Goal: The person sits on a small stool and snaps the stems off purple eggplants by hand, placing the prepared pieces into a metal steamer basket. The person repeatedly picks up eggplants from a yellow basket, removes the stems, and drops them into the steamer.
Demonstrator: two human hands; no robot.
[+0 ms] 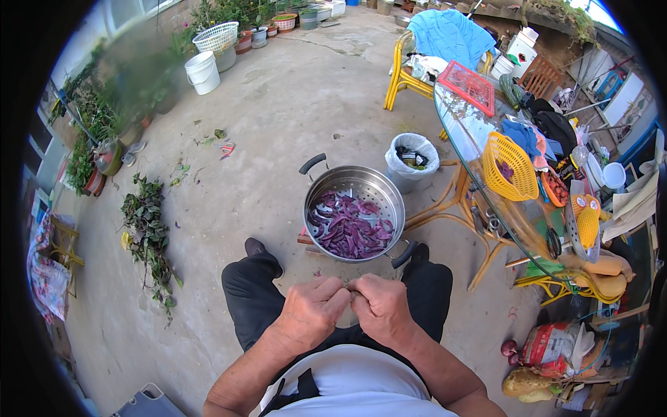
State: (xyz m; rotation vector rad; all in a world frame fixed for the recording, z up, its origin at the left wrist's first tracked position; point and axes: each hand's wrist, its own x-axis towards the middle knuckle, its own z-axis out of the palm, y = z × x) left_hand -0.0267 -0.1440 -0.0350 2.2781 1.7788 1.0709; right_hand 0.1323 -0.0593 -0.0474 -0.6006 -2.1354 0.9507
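Note:
My left hand (316, 307) and my right hand (383, 307) meet fingertip to fingertip above my lap. Both pinch a small greenish bit (347, 286), mostly hidden by the fingers; I cannot tell what it is. Just beyond them, between my feet, stands a perforated stainless-steel steamer pot (383, 182) with two black handles. Purple bean pods (351, 227) cover much of its bottom. A low support (306, 239) partly shows under the pot's left side.
A lined waste bin (409, 180) stands right of the pot. A glass table (474, 156) holds a yellow basket (509, 172) and black-handled scissors (553, 243). Cut vines (148, 234) and red-handled scissors (226, 150) lie on the concrete floor at left. A white bucket (202, 73) stands farther off.

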